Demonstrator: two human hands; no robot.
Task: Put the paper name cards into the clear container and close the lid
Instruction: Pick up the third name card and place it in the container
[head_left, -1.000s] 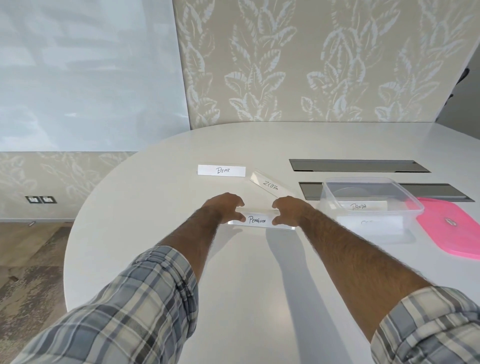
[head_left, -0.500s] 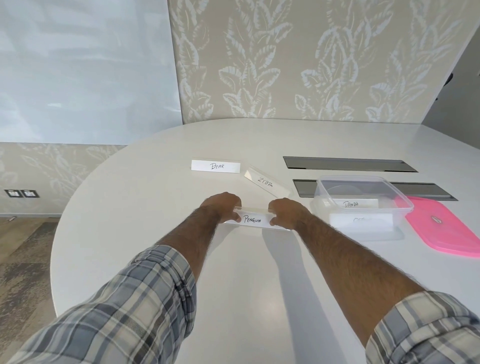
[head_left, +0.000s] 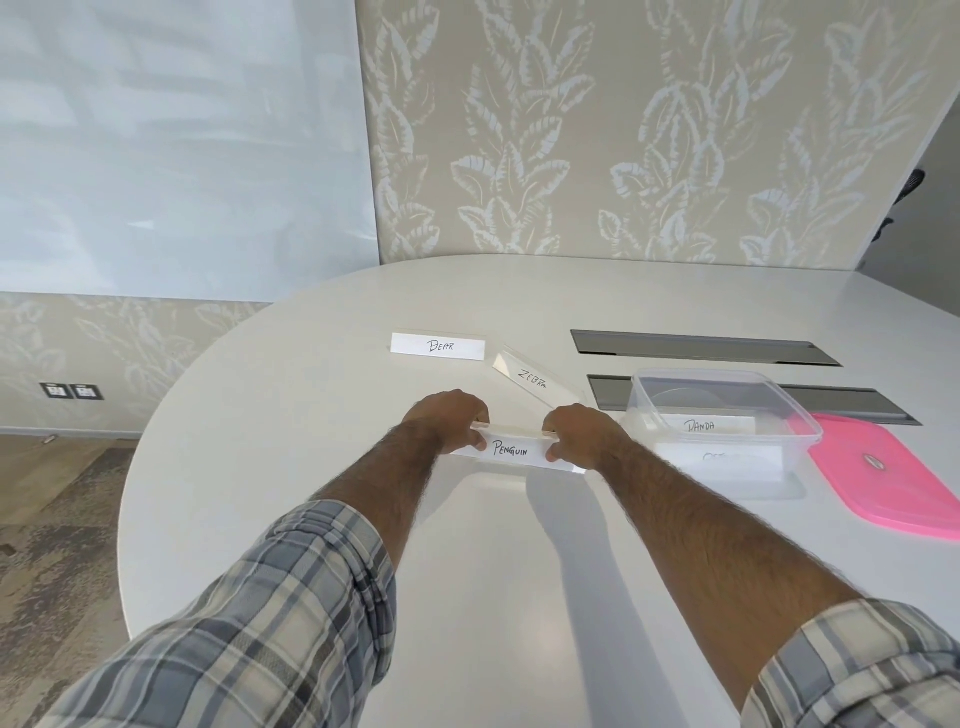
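1. The PENGUIN card (head_left: 511, 450) lies on the white table (head_left: 291, 426), well left of the clear container (head_left: 649, 415).
2. The left hand (head_left: 452, 421) pinches the card's left end, thumb on the front face and fingers curled behind. The right hand (head_left: 584, 434) pinches the right end the same way.
3. The step in hand appears to be lifting this card. Equal pressure at both ends should keep the paper from buckling.
4. The container stands open and holds the PANDA card (head_left: 701, 426). A 2nd card, lettering unreadable, shows through the front wall. The card should clear the near rim, then lower level.
5. The BEAR card (head_left: 439, 346) and ZEBRA card (head_left: 530, 379) lie beyond the hands. The pink lid (head_left: 883, 478) lies just right of the container.
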